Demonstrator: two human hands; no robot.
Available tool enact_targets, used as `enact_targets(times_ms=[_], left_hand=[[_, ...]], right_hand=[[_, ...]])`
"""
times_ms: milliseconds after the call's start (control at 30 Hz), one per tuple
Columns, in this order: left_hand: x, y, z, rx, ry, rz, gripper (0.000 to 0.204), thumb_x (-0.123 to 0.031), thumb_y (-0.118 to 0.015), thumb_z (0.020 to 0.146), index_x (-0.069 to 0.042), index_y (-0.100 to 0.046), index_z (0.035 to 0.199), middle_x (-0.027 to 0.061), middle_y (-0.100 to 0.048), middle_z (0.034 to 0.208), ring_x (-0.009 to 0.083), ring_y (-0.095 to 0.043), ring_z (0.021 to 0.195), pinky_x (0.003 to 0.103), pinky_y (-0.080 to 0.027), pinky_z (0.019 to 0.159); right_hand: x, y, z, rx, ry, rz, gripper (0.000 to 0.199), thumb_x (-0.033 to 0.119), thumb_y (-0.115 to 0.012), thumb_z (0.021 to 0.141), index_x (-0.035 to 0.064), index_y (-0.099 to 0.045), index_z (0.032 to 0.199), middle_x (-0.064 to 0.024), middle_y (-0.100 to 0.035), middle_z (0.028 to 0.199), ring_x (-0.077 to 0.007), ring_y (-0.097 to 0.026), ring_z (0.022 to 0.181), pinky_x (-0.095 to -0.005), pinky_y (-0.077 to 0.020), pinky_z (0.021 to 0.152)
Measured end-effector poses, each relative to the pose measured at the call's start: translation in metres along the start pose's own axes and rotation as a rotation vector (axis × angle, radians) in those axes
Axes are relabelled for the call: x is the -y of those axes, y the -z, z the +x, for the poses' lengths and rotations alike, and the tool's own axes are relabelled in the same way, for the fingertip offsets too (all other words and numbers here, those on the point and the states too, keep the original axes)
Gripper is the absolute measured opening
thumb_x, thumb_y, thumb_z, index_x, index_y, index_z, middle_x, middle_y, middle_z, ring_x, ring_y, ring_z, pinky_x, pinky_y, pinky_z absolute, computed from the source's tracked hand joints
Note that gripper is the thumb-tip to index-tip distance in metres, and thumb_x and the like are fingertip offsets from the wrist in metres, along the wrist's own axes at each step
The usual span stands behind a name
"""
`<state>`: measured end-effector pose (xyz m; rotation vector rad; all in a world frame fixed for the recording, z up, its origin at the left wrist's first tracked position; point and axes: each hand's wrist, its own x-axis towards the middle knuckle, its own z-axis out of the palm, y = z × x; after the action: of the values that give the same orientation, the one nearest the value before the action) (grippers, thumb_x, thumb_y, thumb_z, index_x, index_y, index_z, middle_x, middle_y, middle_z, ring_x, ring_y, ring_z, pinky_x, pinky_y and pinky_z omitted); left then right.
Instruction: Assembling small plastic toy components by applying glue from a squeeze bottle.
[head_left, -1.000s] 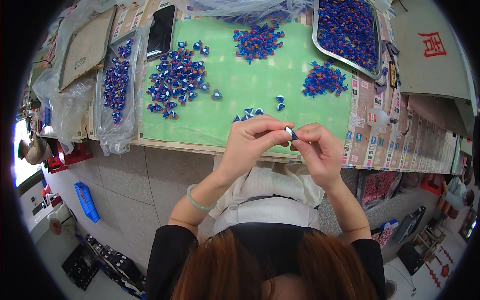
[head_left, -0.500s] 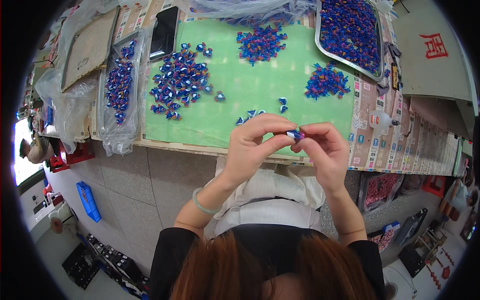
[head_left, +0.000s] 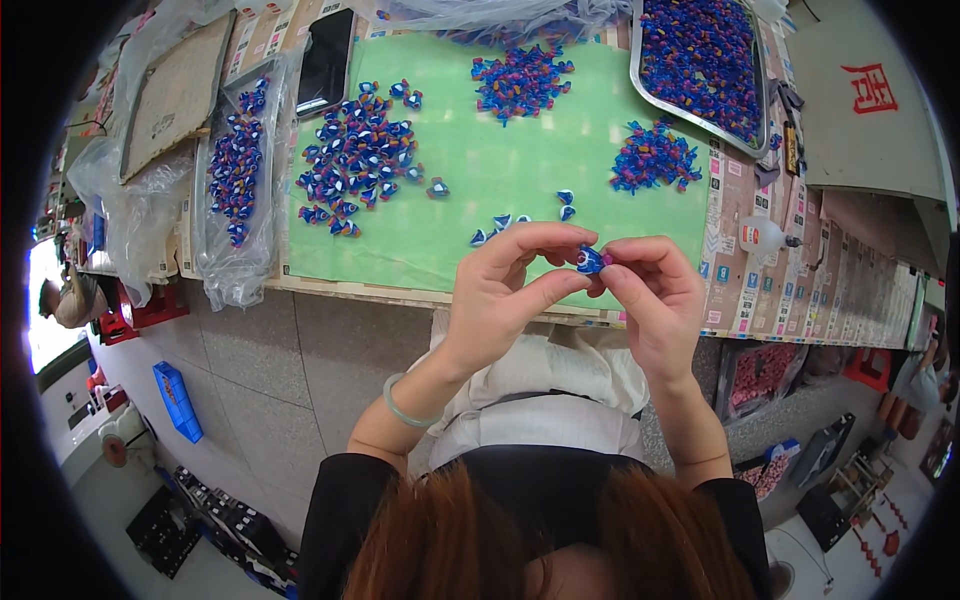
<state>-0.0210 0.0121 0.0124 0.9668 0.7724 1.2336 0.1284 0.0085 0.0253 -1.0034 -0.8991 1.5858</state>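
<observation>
Above the near edge of the green mat (head_left: 450, 230), both hands meet at one small blue-and-white plastic toy piece (head_left: 588, 261). My left hand (head_left: 500, 295) pinches it between thumb and index finger. A pink-purple end of the piece is closed between the thumb and fingers of my right hand (head_left: 655, 300); whether that end is a separate part cannot be made out. Just beyond my left fingers lie several loose blue-and-white pieces (head_left: 500, 222). Two more pieces (head_left: 567, 205) rest farther right. A larger heap of similar pieces (head_left: 360, 155) spreads over the mat's left side.
Two heaps of blue, purple and orange parts lie at the back (head_left: 520, 85) and right (head_left: 655, 160). A metal tray (head_left: 635, 80) of such parts stands back right. Leftward are a plastic-lined tray (head_left: 275, 190) and a phone (head_left: 325, 65). A small bottle (head_left: 760, 237) sits at right.
The piece has turned in my fingers, and its white marking now faces up differently. My left index finger has lifted slightly and my hands have shifted a little.
</observation>
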Motion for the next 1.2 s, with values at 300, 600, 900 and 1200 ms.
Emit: enact_targets(times_ms=[300,600,900,1200], left_hand=[[-0.003,-0.003,-0.002,-0.05,0.0,-0.017,0.032,0.004,-0.057,0.072,0.001,-0.049,0.103,0.0094,-0.054,0.099,0.0139,-0.051,0.088,0.026,-0.041,0.077],[-0.004,0.0,-0.002,-0.043,0.238,-0.228,0.014,0.0,-0.054,0.077,0.002,-0.057,0.091,0.0046,-0.058,0.084,0.0094,-0.053,0.078,0.022,-0.043,0.071],[-0.003,0.0,-0.003,-0.013,0.348,-0.383,0.012,-0.004,-0.054,0.078,0.001,-0.056,0.089,0.0051,-0.058,0.082,0.0086,-0.052,0.075,0.022,-0.042,0.069],[-0.002,0.003,-0.002,-0.044,0.029,-0.151,0.013,0.003,-0.052,0.076,0.001,-0.056,0.089,0.0072,-0.057,0.086,0.0126,-0.053,0.082,0.023,-0.044,0.074]], right_hand=[[-0.002,-0.001,0.001,0.009,0.003,0.052,0.013,-0.003,-0.053,0.076,-0.0037,-0.051,0.089,-0.0085,-0.057,0.08,-0.0122,-0.057,0.072,-0.0224,-0.0461,0.066],[0.003,-0.004,-0.005,0.028,-0.001,0.042,0.01,-0.002,-0.052,0.076,-0.0035,-0.05,0.086,-0.0104,-0.056,0.079,-0.014,-0.056,0.066,-0.0229,-0.0459,0.06],[0.004,-0.005,-0.008,0.042,0.017,0.085,0.009,-0.002,-0.054,0.076,-0.0039,-0.051,0.085,-0.0096,-0.058,0.078,-0.012,-0.057,0.067,-0.021,-0.0466,0.06],[-0.01,0.035,-0.002,-0.616,0.793,-0.42,0.032,-0.005,-0.052,0.074,-0.0024,-0.04,0.103,-0.0091,-0.047,0.093,-0.014,-0.046,0.084,-0.0242,-0.0394,0.072]])
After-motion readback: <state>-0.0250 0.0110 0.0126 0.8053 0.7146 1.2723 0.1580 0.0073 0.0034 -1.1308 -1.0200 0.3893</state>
